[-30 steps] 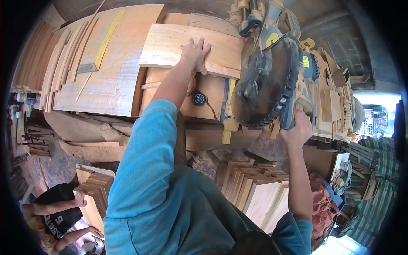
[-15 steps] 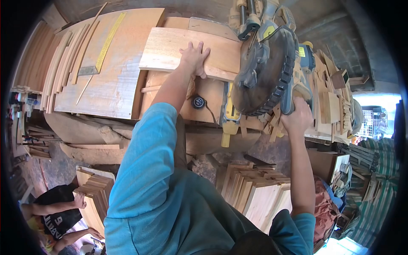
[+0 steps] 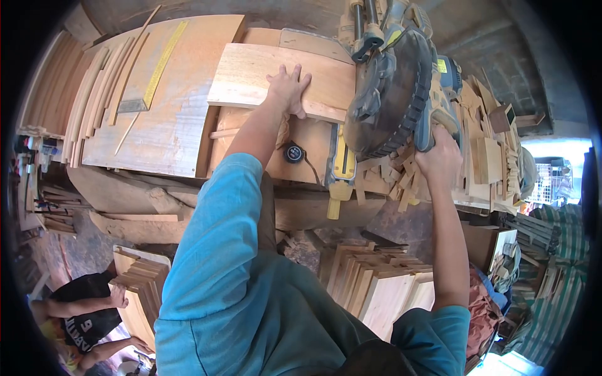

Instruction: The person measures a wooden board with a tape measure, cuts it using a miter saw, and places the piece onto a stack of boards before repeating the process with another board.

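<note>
My left hand (image 3: 290, 89) lies with spread fingers on a light wooden board (image 3: 241, 75). The board's right end reaches the miter saw (image 3: 389, 94), whose round blade guard hides the exact contact. My right hand (image 3: 441, 156) is wrapped round the saw's handle (image 3: 427, 128), at the right of the guard. A yellow part of the saw base (image 3: 343, 161) shows below the guard. Just below the board sits a small black tape measure (image 3: 293, 152).
A large panel (image 3: 182, 135) bears a yellow square ruler (image 3: 164, 66) and thin strips (image 3: 106, 88). Offcuts (image 3: 404, 178) lie by the saw. Stacked boards (image 3: 382, 282) stand below the bench. At lower left, another person's hand (image 3: 118, 296) touches more boards (image 3: 141, 282).
The saw head and my right hand have shifted slightly upward in the view, showing more of the yellow base and the offcuts. My left hand stays on the board.
</note>
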`<state>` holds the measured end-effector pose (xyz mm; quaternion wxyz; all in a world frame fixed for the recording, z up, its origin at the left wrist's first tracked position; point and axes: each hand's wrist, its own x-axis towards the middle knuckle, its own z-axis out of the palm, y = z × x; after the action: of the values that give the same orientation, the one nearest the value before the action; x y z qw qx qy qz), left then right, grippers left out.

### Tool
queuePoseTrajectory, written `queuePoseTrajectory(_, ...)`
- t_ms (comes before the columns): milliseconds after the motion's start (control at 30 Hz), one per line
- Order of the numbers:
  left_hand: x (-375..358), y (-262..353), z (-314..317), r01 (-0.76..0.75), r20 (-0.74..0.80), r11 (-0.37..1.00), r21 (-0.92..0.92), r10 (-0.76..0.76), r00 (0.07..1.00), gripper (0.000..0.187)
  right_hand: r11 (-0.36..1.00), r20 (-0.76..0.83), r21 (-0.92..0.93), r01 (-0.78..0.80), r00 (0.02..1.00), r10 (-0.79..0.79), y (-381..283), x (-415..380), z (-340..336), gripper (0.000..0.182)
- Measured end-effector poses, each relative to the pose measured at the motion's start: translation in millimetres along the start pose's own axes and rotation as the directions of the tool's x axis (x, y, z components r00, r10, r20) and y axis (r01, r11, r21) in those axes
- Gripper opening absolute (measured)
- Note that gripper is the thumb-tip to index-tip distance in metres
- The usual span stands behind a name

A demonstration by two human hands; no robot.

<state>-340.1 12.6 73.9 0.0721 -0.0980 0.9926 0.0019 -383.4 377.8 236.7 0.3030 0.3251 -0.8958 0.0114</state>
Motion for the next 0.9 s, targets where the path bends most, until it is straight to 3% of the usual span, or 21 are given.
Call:
queuePoseTrajectory(233,1,0,0,-0.012,0.008,1.000,-0.001,0.012,1.000,0.134,0.998,0.107,-0.022,-0.056,0.993,0.058,2,18,7,0.031)
queuePoseTrajectory(500,-12,1,7,-0.003,-0.009,1.000,-0.024,0.003,1.000,0.131,0.998,0.092,0.034,-0.056,0.994,0.053,1,29,0,0.032)
queuePoseTrajectory(567,-27,3,24,0.020,-0.208,0.990,-0.141,-0.049,0.977,0.125,0.996,0.101,0.046,-0.076,0.992,0.071,7,38,-4,0.034)
queuePoseTrajectory(600,-43,7,39,0.015,-0.210,0.991,-0.133,-0.043,0.977,0.125,0.996,0.082,0.046,-0.083,0.994,0.079,12,41,-8,0.036)
queuePoseTrajectory(633,-61,10,58,0.043,-0.438,0.901,-0.433,-0.251,0.863,0.115,0.995,0.059,0.047,-0.091,0.994,0.088,15,45,-12,0.038)
queuePoseTrajectory(667,-69,12,74,-0.032,-0.553,0.727,-0.686,-0.492,0.672,0.106,0.994,0.048,0.052,-0.099,0.994,0.096,17,55,-21,0.038)
queuePoseTrajectory(700,-69,16,93,-0.035,-0.563,0.735,-0.677,-0.486,0.668,0.106,0.993,-0.039,0.109,-0.054,0.998,0.059,18,68,-34,0.040)
queuePoseTrajectory(733,-67,20,115,0.007,-0.260,0.305,-0.952,-0.825,0.502,0.099,0.987,-0.124,0.159,-0.005,0.992,0.025,20,79,-47,0.041)
queuePoseTrajectory(767,-66,22,124,-0.060,0.180,-0.209,-0.976,-0.931,0.319,0.093,0.987,-0.128,0.162,-0.006,0.991,0.027,23,91,-56,0.041)
queuePoseTrajectory(800,-66,19,119,-0.058,0.178,-0.206,-0.977,-0.932,0.317,0.093,0.990,-0.120,0.116,-0.075,0.989,0.089,28,103,-63,0.043)
queuePoseTrajectory(833,-60,11,111,-0.189,0.380,-0.554,-0.811,-0.743,0.551,0.078,0.987,-0.116,0.067,-0.144,0.982,0.151,32,116,-69,0.045)
queuePoseTrajectory(867,-51,2,102,-0.205,0.439,-0.833,-0.514,-0.460,0.771,0.062,0.989,-0.162,0.038,-0.143,0.976,0.147,38,131,-74,0.048)
queuePoseTrajectory(900,-43,-11,103,-0.159,0.450,-0.903,-0.399,-0.344,0.824,0.056,0.989,-0.210,0.009,-0.148,0.967,0.147,45,147,-79,0.052)
